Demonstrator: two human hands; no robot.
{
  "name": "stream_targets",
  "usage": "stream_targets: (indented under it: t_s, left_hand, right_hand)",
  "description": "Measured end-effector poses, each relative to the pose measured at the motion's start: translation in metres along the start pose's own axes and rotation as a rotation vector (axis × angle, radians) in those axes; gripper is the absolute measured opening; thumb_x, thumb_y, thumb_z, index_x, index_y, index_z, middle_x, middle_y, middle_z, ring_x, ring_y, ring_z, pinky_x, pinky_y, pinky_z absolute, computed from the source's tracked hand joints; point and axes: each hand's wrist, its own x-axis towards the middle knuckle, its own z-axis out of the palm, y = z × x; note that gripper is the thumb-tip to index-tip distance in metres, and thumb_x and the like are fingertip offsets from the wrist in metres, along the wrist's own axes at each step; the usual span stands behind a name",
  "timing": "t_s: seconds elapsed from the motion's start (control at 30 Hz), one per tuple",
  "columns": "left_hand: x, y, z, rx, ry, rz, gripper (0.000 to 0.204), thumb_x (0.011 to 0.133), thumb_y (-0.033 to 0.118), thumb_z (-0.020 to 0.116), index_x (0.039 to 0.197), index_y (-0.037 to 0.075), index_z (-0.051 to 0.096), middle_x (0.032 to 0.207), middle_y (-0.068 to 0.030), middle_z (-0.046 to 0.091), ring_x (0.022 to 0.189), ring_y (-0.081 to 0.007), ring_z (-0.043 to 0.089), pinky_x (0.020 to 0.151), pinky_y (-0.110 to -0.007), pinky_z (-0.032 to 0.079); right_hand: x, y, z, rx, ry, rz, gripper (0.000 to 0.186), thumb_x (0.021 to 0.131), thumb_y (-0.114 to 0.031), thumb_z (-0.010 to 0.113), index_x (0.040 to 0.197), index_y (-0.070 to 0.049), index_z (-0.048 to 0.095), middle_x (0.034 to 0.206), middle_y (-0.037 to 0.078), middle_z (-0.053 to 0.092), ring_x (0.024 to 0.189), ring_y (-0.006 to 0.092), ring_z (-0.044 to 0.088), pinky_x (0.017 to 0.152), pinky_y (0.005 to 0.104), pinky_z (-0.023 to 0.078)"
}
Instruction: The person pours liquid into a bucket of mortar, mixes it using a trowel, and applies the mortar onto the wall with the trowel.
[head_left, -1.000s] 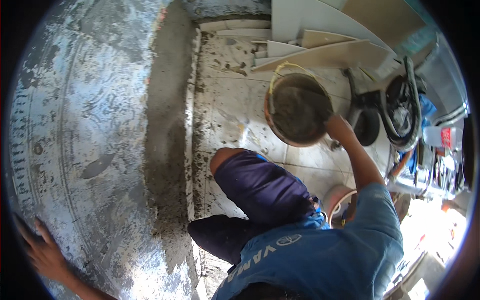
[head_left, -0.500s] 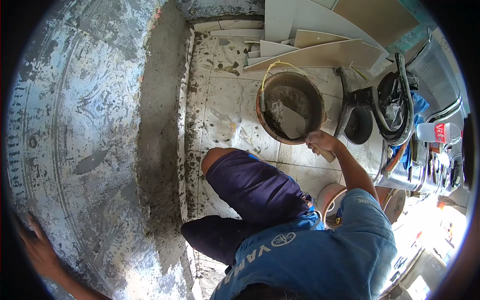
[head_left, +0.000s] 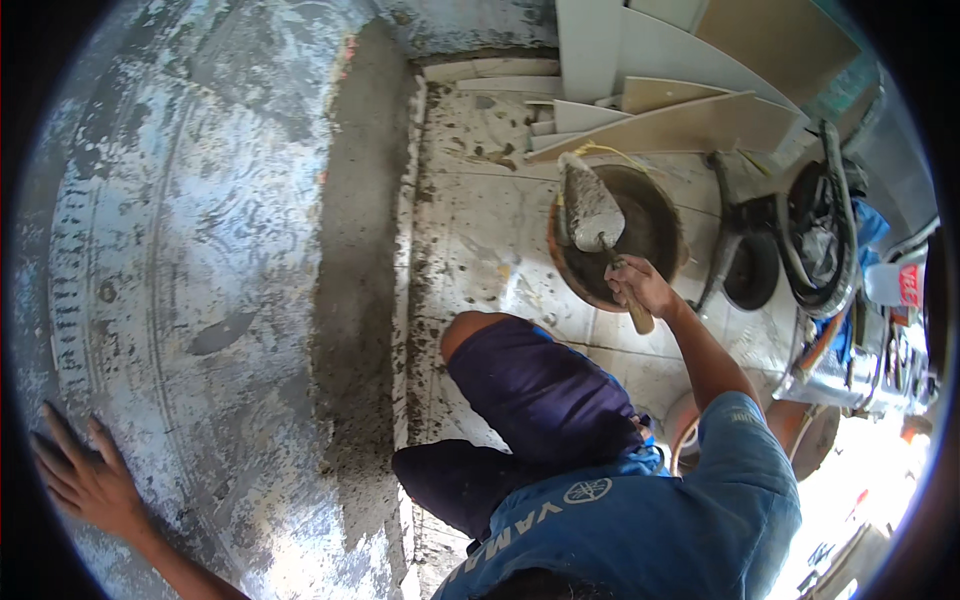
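In my right hand (head_left: 641, 284) is a trowel (head_left: 592, 208), gripped by its wooden handle. Its pointed blade, carrying grey mortar, is above the left part of a round bucket (head_left: 668, 215). The bucket has a yellow handle and grey mix inside; the blade hides part of its rim. My left hand (head_left: 92, 482) lies with fingers spread against the worn, blue-white wall (head_left: 240, 300) at the far left. Along the wall's base runs a strip of grey mortar (head_left: 365, 240).
Cut boards and tile pieces (head_left: 690, 122) lean at the back. Metal chairs (head_left: 830, 230) stand at the right, with a plastic bottle (head_left: 893, 285) on them. More buckets (head_left: 800, 435) are near my right side. Splattered mortar marks the tiled floor (head_left: 480, 240).
The trowel has come up out of the bucket with mortar on its blade, swinging left. My left hand shows more fully on the wall. The whole view has shifted somewhat.
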Motion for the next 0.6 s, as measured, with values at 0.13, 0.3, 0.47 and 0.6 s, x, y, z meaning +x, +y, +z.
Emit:
stream_targets:
  t_s: [0.13,0.3,0.47,0.6]
  left_hand:
    - [0.004,0.002,-0.007,0.000,-0.070,-0.008,0.053,0.094,0.057,0.040,0.141,0.033,0.042,0.141,-0.0061,0.046,0.128,-0.0252,0.045,0.100,-0.043,0.037]
    - [0.006,0.006,-0.004,-0.173,0.159,0.027,0.054,0.094,0.056,0.039,0.142,0.031,0.042,0.144,-0.0076,0.043,0.130,-0.0263,0.042,0.102,-0.045,0.035]
    - [0.008,0.000,-0.015,-0.161,0.124,0.043,0.055,0.095,0.055,0.038,0.142,0.026,0.042,0.145,-0.0113,0.040,0.131,-0.0283,0.039,0.106,-0.045,0.030]
    - [0.003,-0.003,-0.012,-0.125,0.107,0.064,0.058,0.095,0.054,0.036,0.142,0.021,0.042,0.144,-0.0146,0.039,0.132,-0.0295,0.039,0.107,-0.045,0.029]
  right_hand:
    - [0.035,-0.016,0.057,0.522,-0.137,-0.009,0.019,0.091,-0.019,0.048,0.103,-0.004,0.050,0.077,0.003,0.048,0.057,0.0124,0.047,0.049,0.0253,0.043]
    - [0.127,-0.018,0.094,1.168,-0.330,-0.013,0.022,0.094,-0.022,0.050,0.107,-0.005,0.048,0.076,0.001,0.048,0.055,0.0120,0.046,0.049,0.0242,0.043]
    - [0.182,-0.083,0.108,0.338,0.635,-0.601,0.023,0.092,-0.020,0.055,0.099,0.001,0.051,0.080,0.011,0.056,0.069,0.0214,0.059,0.058,0.0354,0.047]
    - [0.266,-0.078,0.124,-0.093,1.332,-0.687,0.039,0.089,-0.023,0.058,0.104,0.012,0.052,0.094,0.032,0.057,0.088,0.0490,0.054,0.077,0.0477,0.042]
